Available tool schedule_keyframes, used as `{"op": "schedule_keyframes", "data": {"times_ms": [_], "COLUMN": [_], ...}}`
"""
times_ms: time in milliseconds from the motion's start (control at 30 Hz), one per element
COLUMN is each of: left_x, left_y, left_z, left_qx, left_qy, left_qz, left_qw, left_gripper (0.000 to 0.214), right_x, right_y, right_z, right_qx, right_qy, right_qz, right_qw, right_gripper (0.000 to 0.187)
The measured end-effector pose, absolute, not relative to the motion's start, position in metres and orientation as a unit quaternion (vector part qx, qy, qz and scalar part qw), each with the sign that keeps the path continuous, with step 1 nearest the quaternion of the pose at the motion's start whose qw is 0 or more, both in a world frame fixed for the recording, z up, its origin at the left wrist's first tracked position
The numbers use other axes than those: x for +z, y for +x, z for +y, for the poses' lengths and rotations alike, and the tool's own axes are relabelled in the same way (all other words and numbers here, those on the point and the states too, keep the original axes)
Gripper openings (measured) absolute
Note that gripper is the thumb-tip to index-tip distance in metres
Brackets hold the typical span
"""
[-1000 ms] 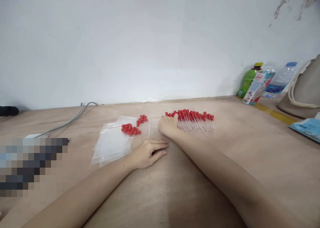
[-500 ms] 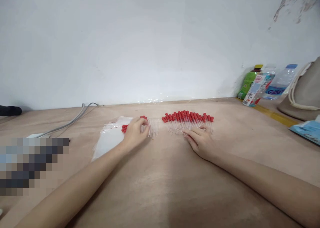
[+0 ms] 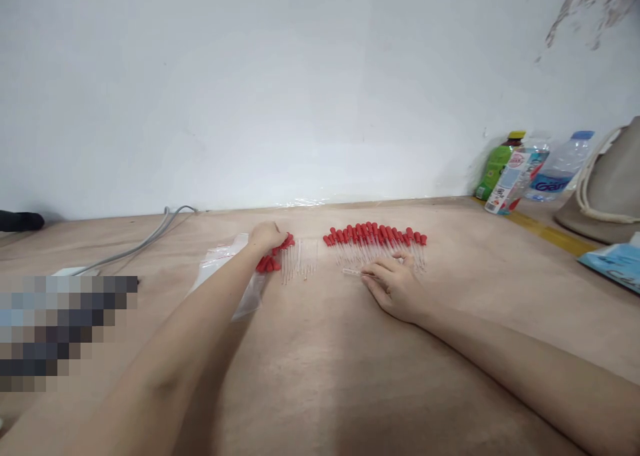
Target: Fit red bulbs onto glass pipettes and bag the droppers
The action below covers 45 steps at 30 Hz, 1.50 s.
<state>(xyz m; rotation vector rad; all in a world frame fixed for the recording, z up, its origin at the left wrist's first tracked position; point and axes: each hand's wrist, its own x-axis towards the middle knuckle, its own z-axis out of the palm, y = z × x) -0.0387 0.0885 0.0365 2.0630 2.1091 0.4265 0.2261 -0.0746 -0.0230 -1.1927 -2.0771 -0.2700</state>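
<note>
My right hand (image 3: 393, 284) pinches a clear glass dropper tube (image 3: 352, 271) that points left, just below a row of droppers with red rubber bulbs (image 3: 369, 233). Farther left, my left hand (image 3: 267, 236) has its fingers curled down onto a small pile of red rubber bulbs (image 3: 288, 242); its fingertips are partly hidden. Several bare glass tubes (image 3: 306, 259) lie side by side right of that pile. More loose red bulbs (image 3: 269, 264) rest by my left wrist, on clear zip bags (image 3: 217, 257) partly covered by my forearm.
Bottles and a carton (image 3: 510, 181) stand at the back right beside a beige bag (image 3: 607, 183). A blue packet (image 3: 613, 264) lies at the right edge. A grey cable (image 3: 145, 243) runs across the left of the table, near a blurred-out patch. A white wall closes off the back.
My left hand has moved back and left, from beside the bare tubes onto the red bulbs, some of which have shifted. The tube in my right hand has turned to lie more level.
</note>
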Motion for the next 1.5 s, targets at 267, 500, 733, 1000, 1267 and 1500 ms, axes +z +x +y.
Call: {"op": "schedule_keyframes", "data": {"times_ms": [267,500,733,1000,1267,1500], "left_x": [0.048,0.025,-0.002,0.005,0.01,0.004], "left_y": [-0.056,-0.044,-0.004,0.003,0.004,0.001], "left_z": [0.073,0.019,-0.037,-0.052,-0.055,-0.052], "left_qx": [0.21,0.442,0.403,0.375,0.356,0.361], "left_qy": [0.685,0.741,0.73,0.767,0.814,0.828], "left_qz": [0.691,0.478,0.435,0.435,0.419,0.394], "left_qw": [0.093,0.167,0.34,0.286,0.189,0.168], "left_gripper": [0.016,0.033,0.019,0.017,0.017,0.014], "right_x": [-0.022,-0.023,-0.022,-0.026,-0.024,-0.022], "right_y": [0.226,0.223,0.208,0.204,0.203,0.204], "right_z": [-0.074,-0.073,-0.063,-0.066,-0.068,-0.068], "right_qx": [-0.106,-0.096,-0.112,-0.1,-0.091,-0.051], "right_qy": [-0.465,-0.448,-0.428,-0.418,-0.392,-0.346], "right_qz": [-0.806,-0.807,-0.816,-0.809,-0.82,-0.846], "right_qw": [0.35,0.372,0.372,0.401,0.407,0.402], "right_gripper": [0.018,0.013,0.017,0.022,0.02,0.019]}}
